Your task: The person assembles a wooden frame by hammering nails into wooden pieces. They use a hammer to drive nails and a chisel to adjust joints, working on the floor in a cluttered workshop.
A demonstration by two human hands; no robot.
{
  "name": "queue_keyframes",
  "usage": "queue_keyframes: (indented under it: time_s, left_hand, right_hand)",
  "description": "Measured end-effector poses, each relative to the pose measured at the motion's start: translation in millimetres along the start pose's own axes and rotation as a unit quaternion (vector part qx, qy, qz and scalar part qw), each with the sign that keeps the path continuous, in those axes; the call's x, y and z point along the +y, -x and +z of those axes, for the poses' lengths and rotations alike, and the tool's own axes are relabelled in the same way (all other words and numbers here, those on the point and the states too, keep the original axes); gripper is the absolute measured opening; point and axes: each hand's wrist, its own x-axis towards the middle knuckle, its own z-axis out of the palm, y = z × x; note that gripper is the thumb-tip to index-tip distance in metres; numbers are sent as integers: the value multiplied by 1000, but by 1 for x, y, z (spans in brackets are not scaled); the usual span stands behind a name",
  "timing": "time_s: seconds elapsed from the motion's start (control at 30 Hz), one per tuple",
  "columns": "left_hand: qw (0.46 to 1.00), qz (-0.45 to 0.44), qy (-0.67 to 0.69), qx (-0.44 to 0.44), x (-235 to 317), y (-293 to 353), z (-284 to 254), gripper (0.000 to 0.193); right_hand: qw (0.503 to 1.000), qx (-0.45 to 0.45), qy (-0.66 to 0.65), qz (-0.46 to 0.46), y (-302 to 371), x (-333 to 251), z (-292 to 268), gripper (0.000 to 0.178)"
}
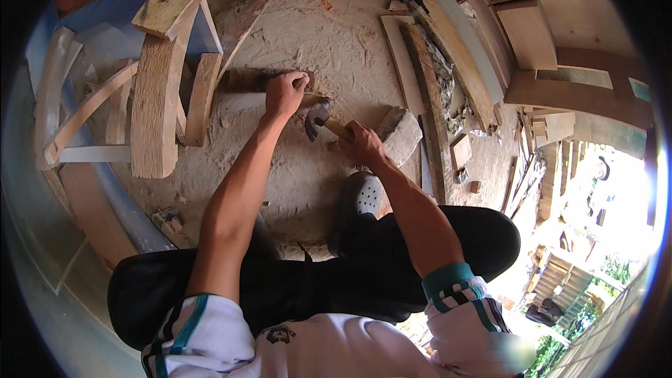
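My right hand (362, 144) is wrapped round the wooden handle of a claw hammer (320, 113). The hammer's dark metal head is low over the dusty ground, just right of my left hand (285, 94). Thumb and fingers of that left hand are pinched together; whatever is between them is too small to make out. Beneath and beside the left hand lies a short dark wooden block (246, 80), partly covered by the hand. A rough pale block (401, 136) of stone or concrete sits just right of my right hand.
A wooden frame (157, 105) of rough beams stands close on the left. Long boards (427, 91) and crumpled plastic (446, 77) lie along the right, beside wooden furniture (528, 31). My shoe (365, 194) is planted below the hammer. Wood scraps (460, 150) are scattered right.
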Motion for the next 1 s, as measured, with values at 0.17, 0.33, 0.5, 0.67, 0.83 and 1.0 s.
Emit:
queue_keyframes:
  time_s: [0.17, 0.33, 0.5, 0.67, 0.83, 1.0]
  left_hand:
    - [999, 2, -10, 33, -6, 3, 7, 22]
    - [999, 8, -39, 29, -7, 3, 12, 23]
    - [992, 70, -70, 74, -19, 3, 18, 23]
    - [993, 85, -71, 50, -14, 9, 14, 23]
    - [990, 53, -94, 95, -8, 19, 18, 22]
    - [984, 48, -105, 139, -4, 25, 28, 21]
  right_hand:
    - [999, 7, -36, -24, -2, 15, 7, 41]
    - [998, 11, -57, -31, -4, 20, 8, 39]
    - [994, 32, -98, -47, -8, 24, 11, 34]
    - [972, 151, -52, -174, -11, 44, 15, 29]
    - [973, 85, -212, 18, -36, 22, -24, 37]
    - [977, 104, -184, -21, -53, -5, -55, 33]
